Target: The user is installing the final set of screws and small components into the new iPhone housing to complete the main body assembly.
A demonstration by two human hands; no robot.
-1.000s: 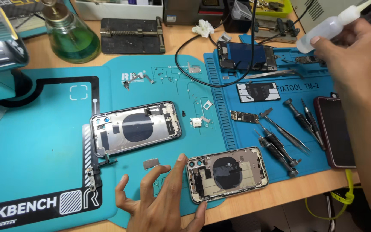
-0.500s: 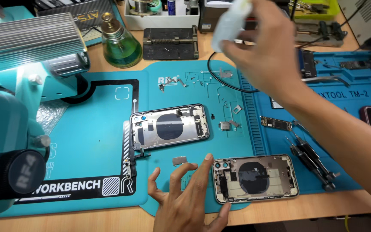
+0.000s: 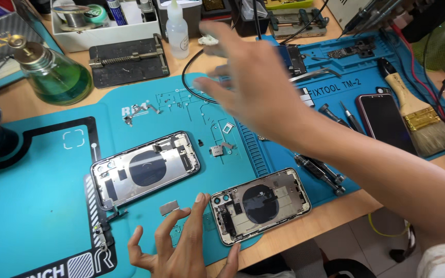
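My left hand (image 3: 181, 247) rests with fingers spread on the teal mat (image 3: 37, 206) at the front, its fingertips touching the left end of an opened phone housing (image 3: 261, 203). A small metal plate (image 3: 169, 207) lies just beyond its fingers. A second opened phone housing (image 3: 145, 169) lies further left on the mat. My right hand (image 3: 256, 85) hovers blurred and empty, fingers apart, above the back of the mat, a short way from a clear squeeze bottle (image 3: 177, 30) standing upright on the wooden bench.
A green glass bottle (image 3: 52, 74) and a black fixture (image 3: 129, 59) stand at the back left. A blue mat (image 3: 377, 87) on the right carries a brush (image 3: 418, 116), a dark phone (image 3: 384, 121), tweezers (image 3: 320, 172) and screwdrivers. A black cable (image 3: 191, 87) loops across the middle.
My right hand has set the squeeze bottle down at the back of the bench and now pulls away empty. The view has shifted. My left hand has stayed by the near phone housing.
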